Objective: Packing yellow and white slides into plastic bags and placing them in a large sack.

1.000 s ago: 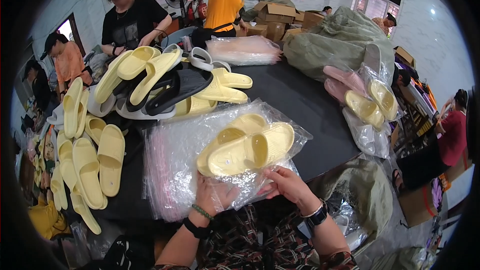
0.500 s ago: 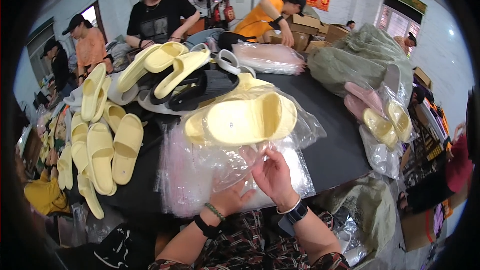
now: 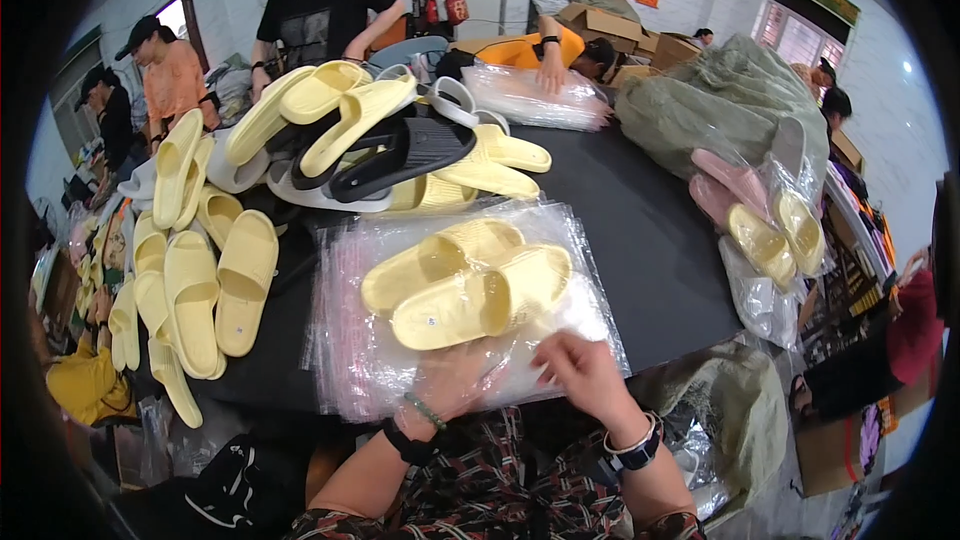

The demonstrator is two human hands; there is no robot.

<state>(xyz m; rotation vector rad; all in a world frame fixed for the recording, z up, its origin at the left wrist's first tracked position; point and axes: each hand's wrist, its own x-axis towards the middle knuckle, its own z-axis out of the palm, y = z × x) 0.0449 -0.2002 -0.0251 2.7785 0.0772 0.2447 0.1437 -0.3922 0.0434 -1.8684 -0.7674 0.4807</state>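
Note:
A pair of pale yellow slide slippers (image 3: 480, 285) lies side by side, soles down, on a stack of clear plastic bags (image 3: 345, 360) in front of me. Clear film shows around the pair. My left hand (image 3: 450, 380) is at the near side of the slippers, seen through film, its fingers blurred and partly hidden. To its right, my right hand (image 3: 585, 370) is raised over the near right part of the stack. Its fingers are curled together; what they pinch, if anything, I cannot make out.
More yellow slippers (image 3: 190, 285) lie at the left, and a pile with black slippers (image 3: 410, 155) stands behind. Bagged slippers (image 3: 760, 230) and a green sack (image 3: 720, 110) are at the right. Another open sack (image 3: 740, 420) sits below the table edge. Co-workers stand across the table.
The slippers have come down from a raised, tilted position and now lie flat on the bag stack. My right hand has moved right and lower, its fingers curling.

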